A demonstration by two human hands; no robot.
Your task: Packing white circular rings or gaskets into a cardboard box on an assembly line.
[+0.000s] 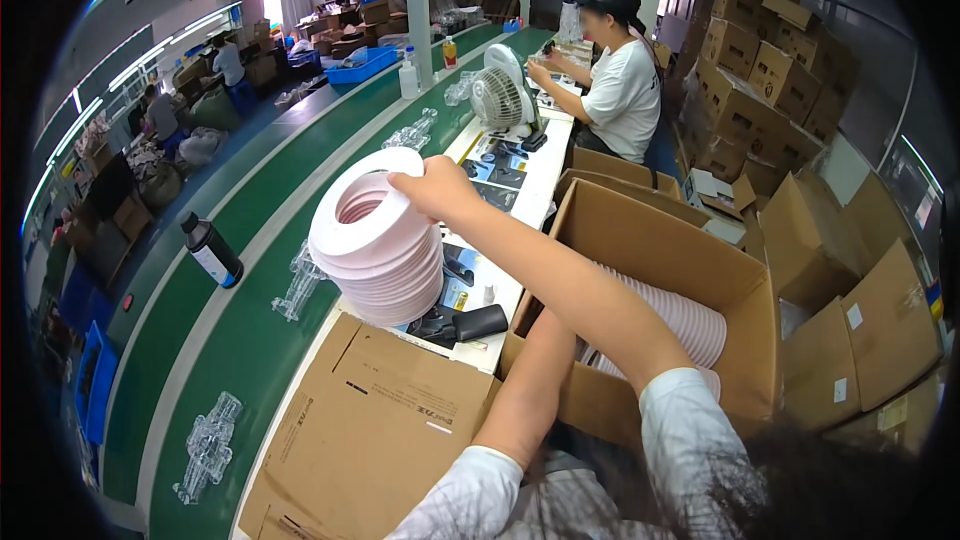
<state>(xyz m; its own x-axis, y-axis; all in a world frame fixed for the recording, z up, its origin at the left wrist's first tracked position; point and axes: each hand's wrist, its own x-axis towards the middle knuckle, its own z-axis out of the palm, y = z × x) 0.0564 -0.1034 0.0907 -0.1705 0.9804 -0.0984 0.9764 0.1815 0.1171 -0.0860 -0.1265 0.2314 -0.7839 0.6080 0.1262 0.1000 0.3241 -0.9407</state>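
- The right hand (437, 187) is gripping the top rim of a stack of pink-white rings (378, 240), fingers curled over its edge.
- The stack is sitting on the white worktable (520, 202), near its front edge.
- The left hand is reaching down into the open cardboard box (660, 240) beside the table's corner; I cannot tell how its fingers are set.

Tilted stack of pale pink flat rings (378, 240) on the worktable.

Open brown cardboard box (690, 270) sits right of the bench, w/ ribbed pink stacks inside. Flattened brown cardboard sheet (365, 430) lies front-centre, small white label (438, 427) on its right edge. Stacked brown cartons (770, 70) pile up far right. Folded brown cartons (860, 330) w/ white stickers lean lower right. Dark bottle w/ white label (211, 251) stands on the green belt, left.
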